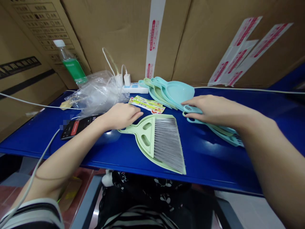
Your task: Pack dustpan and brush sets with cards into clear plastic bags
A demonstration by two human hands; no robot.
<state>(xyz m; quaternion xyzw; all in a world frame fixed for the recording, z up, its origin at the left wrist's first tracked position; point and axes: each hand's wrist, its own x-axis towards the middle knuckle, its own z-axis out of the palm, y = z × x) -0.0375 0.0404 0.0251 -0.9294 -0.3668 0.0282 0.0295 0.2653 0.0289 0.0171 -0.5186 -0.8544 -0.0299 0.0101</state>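
A pale green dustpan [140,151] lies on the blue table with a matching hand brush [149,133] nested in it, grey bristles facing up. My left hand [122,115] is closed over the handle end of this set; its fingers are partly hidden. At the right, my right hand [205,108] pinches a light blue brush handle [190,109] between thumb and forefinger. That handle belongs to a pile of blue and green brushes [225,133], partly covered by my hand and wrist. Behind it rests a stack of light blue and green dustpans [179,92].
A phone [81,125] and a crumpled clear plastic bag [100,92] lie at the left, before a green-labelled bottle [75,68]. A power strip [135,88] with chargers and colourful packets [147,104] lie behind the green set. Cardboard [124,35] walls the back; white cables cross the left.
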